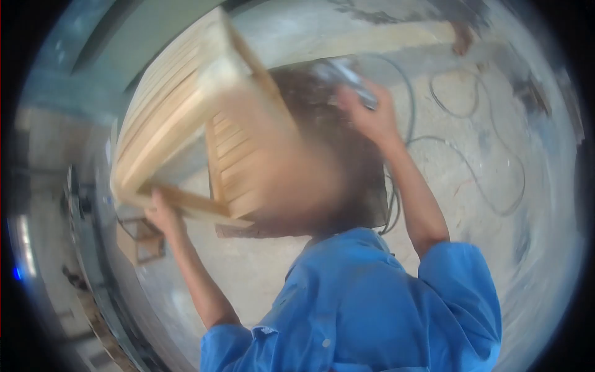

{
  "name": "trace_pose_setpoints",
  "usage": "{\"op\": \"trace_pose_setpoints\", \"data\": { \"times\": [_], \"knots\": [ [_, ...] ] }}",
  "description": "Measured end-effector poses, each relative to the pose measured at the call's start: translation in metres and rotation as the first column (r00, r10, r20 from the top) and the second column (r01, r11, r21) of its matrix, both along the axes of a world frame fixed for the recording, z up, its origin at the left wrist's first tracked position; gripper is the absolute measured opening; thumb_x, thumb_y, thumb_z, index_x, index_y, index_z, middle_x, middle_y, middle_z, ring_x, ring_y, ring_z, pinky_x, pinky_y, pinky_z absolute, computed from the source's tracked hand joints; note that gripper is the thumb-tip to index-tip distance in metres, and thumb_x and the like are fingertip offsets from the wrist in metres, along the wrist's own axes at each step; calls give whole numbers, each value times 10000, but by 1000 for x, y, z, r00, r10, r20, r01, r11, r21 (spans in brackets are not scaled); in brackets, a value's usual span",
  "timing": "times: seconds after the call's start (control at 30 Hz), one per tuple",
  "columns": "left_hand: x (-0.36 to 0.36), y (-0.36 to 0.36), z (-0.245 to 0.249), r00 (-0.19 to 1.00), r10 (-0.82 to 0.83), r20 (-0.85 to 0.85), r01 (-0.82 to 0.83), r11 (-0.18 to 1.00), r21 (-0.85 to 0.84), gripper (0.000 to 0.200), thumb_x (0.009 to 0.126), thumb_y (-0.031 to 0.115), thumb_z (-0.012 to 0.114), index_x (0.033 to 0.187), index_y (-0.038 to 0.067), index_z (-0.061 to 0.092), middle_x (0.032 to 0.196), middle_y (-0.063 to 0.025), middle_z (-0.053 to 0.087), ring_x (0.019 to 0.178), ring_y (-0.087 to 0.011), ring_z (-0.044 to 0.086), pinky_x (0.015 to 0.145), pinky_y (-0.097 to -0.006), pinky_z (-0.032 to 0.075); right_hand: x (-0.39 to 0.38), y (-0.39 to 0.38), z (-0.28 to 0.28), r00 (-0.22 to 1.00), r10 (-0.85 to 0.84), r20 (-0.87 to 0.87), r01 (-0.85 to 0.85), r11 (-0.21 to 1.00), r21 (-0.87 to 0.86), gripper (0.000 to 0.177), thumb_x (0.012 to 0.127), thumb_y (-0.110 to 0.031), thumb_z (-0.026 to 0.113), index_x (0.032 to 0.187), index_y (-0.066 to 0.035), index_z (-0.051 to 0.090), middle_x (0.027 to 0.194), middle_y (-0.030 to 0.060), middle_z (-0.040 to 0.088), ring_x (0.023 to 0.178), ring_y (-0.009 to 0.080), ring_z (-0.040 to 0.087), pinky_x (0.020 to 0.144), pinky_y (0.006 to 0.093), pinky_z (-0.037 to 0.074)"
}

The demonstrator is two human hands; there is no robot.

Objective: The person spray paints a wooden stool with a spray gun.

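Observation:
A pale wooden slatted furniture frame (167,102), much like a chair, stands tilted at the left and centre. My left hand (163,214) is closed around its lower rail at the near left corner. In my right hand (375,115) is a silver metal hand tool (354,82), smeared by motion, so its exact kind does not show. The tool is held up to the right of the frame, apart from it. Under the frame lies a dark brown board or mat (365,186). A blurred brownish patch hides part of the slats and board.
A thin grey hose (462,162) loops over the concrete floor (446,204) on the right. To the left, a small wooden frame (139,240) rests on the floor near a long dark rail (93,273). Someone's bare foot (462,38) seems to show at the top right.

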State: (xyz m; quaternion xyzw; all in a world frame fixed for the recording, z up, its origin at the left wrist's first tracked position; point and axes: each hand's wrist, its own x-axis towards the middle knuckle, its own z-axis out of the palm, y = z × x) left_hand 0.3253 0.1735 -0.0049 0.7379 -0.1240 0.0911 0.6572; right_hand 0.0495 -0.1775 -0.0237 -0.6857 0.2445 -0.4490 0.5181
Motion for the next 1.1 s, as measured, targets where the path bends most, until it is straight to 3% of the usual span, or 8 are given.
{"op": "trace_pose_setpoints", "data": {
  "times": [0.23, 0.33, 0.53, 0.87, 0.9, 0.93, 1.07, 1.1],
  "knots": [
    [-14, 9, -1, 993, -121, -4, 121, 992, -16, 394, 987, 292, 573, 1144, -66, 524, 945, -168, 647, 826, -248, 648, 734, -372, 546, 38, -5, 27, 985, -104, 140, 113, 992, -58, 445, 862, -424, 720, 1115, -59, 718, 812, 144, 719, 735, 286, 706, 674, 355, 548],
    [-13, 22, -10, 986, -162, -23, 163, 987, 17, 438, 974, 327, 584, 1172, -59, 519, 981, -173, 644, 859, -260, 647, 783, -389, 538, 46, -11, 7, 981, -138, 137, 150, 986, -77, 444, 857, -425, 723, 1122, -69, 719, 826, 149, 721, 745, 300, 706, 681, 362, 548],
    [-20, 39, -28, 987, -158, -34, 160, 984, 82, 430, 971, 330, 577, 1164, -50, 526, 1022, -178, 641, 881, -266, 647, 823, -407, 539, 34, -7, -37, 993, -63, -102, 63, 998, 5, 445, 851, -432, 726, 1136, -91, 720, 859, 153, 727, 790, 336, 703, 705, 375, 548],
    [-60, 61, -92, 996, 18, 92, -22, 999, 48, 471, 938, 230, 611, 1262, -91, 499, 1117, -185, 629, 1024, -266, 620, 915, -396, 496, 17, 13, -57, 972, -42, -231, 45, 999, 9, 450, 851, -424, 731, 1152, -90, 713, 911, 168, 729, 860, 342, 712, 753, 383, 547],
    [-80, 67, -99, 992, 74, 99, -96, 966, 240, 453, 942, 211, 602, 1256, -101, 508, 1189, -179, 613, 1076, -247, 591, 954, -382, 461, 6, 15, -62, 969, -18, -247, 17, 1000, -6, 454, 851, -423, 732, 1155, -86, 710, 915, 173, 728, 862, 344, 712, 760, 385, 548],
    [-88, 70, -103, 994, 75, 80, -93, 965, 246, 443, 941, 204, 608, 1248, -102, 518, 1198, -175, 611, 1087, -244, 587, 959, -379, 456, 3, 15, -65, 963, 6, -268, -11, 1000, -17, 458, 851, -421, 732, 1158, -82, 708, 919, 178, 727, 865, 346, 712, 767, 388, 548],
    [-124, 55, -112, 997, 48, 53, -58, 975, 215, 398, 926, 156, 641, 1217, -100, 552, 1226, -166, 606, 1118, -233, 574, 980, -361, 441, -31, 26, -74, 942, 30, -335, -37, 999, -14, 395, 878, -312, 728, 1177, -57, 695, 987, 169, 736, 890, 281, 731, 784, 354, 537],
    [-130, 52, -111, 998, 34, 60, -45, 978, 202, 386, 920, 140, 650, 1210, -99, 559, 1231, -165, 605, 1124, -231, 573, 985, -356, 439, -42, 28, -77, 943, 50, -328, -48, 999, 15, 354, 909, -282, 696, 1159, -31, 692, 849, 88, 671, 774, 182, 645, 697, 310, 499]
  ]
}}
